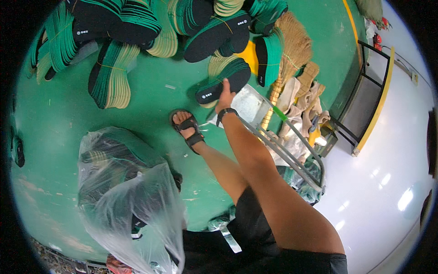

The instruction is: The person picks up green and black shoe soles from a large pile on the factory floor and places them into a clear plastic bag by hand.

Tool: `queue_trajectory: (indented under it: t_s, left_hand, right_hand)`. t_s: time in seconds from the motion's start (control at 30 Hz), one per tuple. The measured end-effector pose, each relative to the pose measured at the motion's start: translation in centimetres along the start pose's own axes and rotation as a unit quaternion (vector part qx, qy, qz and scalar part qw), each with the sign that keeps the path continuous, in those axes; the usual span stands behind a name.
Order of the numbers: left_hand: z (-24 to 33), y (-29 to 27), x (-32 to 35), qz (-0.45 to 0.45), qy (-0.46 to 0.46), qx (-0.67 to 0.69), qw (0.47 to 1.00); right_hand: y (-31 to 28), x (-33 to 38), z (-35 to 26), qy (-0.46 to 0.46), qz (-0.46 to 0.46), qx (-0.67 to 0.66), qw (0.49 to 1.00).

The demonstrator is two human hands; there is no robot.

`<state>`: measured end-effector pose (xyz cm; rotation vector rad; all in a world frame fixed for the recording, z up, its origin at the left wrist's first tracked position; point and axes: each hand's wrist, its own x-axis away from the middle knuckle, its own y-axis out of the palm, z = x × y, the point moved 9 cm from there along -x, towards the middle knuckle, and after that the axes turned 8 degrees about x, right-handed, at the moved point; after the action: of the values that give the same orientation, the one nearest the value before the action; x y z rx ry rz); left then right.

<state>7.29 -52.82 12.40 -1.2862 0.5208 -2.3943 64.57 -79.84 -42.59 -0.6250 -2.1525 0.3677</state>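
Note:
My right hand (225, 97), with a dark band on its wrist, is closed on the near end of a bundle of insoles (232, 78). The thumb lies on the black top sole, and the other fingers are hidden beneath. The bundle has green and cream layers and sits among other insole bundles. My left hand does not show. At the lower left, a clear plastic bag (132, 182) holds more insoles, partly seen through the film. Another tied bundle of insoles (112, 75) lies on its side on the green floor, left of my right hand.
Several more insole bundles (200, 39) lie along the far side. Beside my right forearm are a metal dustpan (248, 106) with a long handle, a straw broom (292, 41) and a pile of worn shoes (296, 98). A black and yellow frame (381, 98) stands at the right.

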Motion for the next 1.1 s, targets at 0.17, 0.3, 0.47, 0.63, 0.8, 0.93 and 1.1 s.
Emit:
queue_trajectory:
  t_s: [0.17,0.3,0.47,0.63,0.8,0.93,1.1]
  left_hand:
    - [-10.8,0.8,7.2,0.062,-0.354,0.225,0.905]
    - [-11.5,1.8,6.5,0.037,-0.347,0.245,0.905]
    - [-20.9,0.4,17.5,-0.22,-0.032,0.378,0.899]
    - [-16.5,3.0,7.5,0.049,-0.401,0.371,0.836]
    - [-10.2,-0.4,4.6,0.176,-0.339,0.273,0.883]
    - [-11.0,0.5,7.4,0.293,-0.314,0.566,0.704]
    - [-9.3,1.4,8.5,0.309,-0.182,0.704,0.614]
  right_hand:
    - [2.9,0.0,0.7,-0.022,-0.204,-0.045,0.978]
    - [4.4,-0.5,1.3,0.011,-0.194,-0.081,0.978]
    - [7.8,1.5,6.1,0.096,-0.266,-0.089,0.955]
    - [10.8,2.8,0.3,0.092,-0.19,-0.125,0.97]
    - [5.0,9.1,-3.5,-0.157,-0.33,-0.062,0.929]
    - [-4.8,22.8,-5.6,-0.032,-0.402,0.0,0.915]
    - [-13.8,41.8,-14.6,-0.178,-0.579,0.165,0.779]
